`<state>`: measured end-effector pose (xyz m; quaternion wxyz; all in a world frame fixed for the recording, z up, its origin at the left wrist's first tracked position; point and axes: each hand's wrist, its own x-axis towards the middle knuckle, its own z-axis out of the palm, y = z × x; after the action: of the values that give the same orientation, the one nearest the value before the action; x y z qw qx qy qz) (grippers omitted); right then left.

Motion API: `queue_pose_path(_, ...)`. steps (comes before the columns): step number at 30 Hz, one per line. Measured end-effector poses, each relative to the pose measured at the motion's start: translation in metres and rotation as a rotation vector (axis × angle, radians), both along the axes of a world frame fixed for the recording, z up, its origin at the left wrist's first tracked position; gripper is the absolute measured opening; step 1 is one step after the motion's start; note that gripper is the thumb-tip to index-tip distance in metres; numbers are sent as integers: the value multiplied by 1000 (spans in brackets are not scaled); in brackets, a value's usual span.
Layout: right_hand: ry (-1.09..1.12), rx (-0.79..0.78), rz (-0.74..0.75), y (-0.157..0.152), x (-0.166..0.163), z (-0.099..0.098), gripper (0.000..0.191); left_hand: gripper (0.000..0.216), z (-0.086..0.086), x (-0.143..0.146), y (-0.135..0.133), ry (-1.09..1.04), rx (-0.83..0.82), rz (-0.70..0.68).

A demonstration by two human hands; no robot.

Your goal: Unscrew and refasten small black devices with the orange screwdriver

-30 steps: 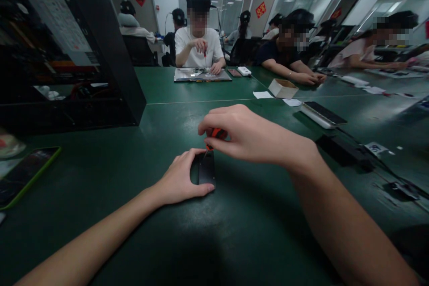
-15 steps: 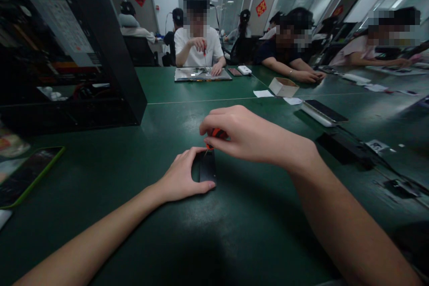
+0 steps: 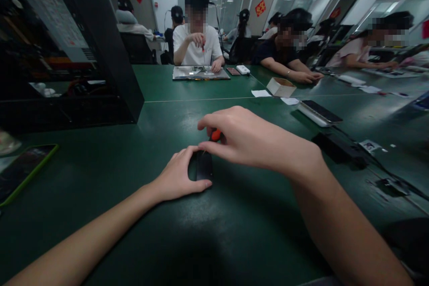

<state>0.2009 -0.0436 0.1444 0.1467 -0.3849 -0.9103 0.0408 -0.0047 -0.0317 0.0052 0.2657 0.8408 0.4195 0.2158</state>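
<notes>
A small flat black device lies on the green table in front of me. My left hand clasps it from the left, thumb along its near edge and forefinger over its far end. Just above it my right hand is closed in a pinch on a small red-handled screwdriver, whose thin tip points down at the device's far end. Most of the screwdriver is hidden under my fingers.
A large black case stands at the left. A phone with a green rim lies near the left edge. Right of my hands are a phone on a white block, a black box and a cardboard box. Other people work across the table.
My right hand has turned slightly on the screwdriver, hiding more of its red handle. My left hand and the device have stayed in place.
</notes>
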Motion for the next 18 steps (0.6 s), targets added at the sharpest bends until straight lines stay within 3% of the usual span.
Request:
queue_pose_path(4,-81,76,-166,-1,-2,-1,23,82,-3,-1,2,0,-3,-2)
queue_pose_path(6,-64,79,-74,-2,-2,-1,24,82,-3,0,2,2,2,4)
queue_pose_path(9,-10,40,131,-3,-1,-1,39,78,0,0,2,16,9,6)
queue_pose_path(12,5,25,186,-4,-2,-2,40,73,3,1,1,25,-1,9)
queue_pose_path(18,-64,118,-81,-2,-8,-2,27,78,-1,1,1,24,0,18)
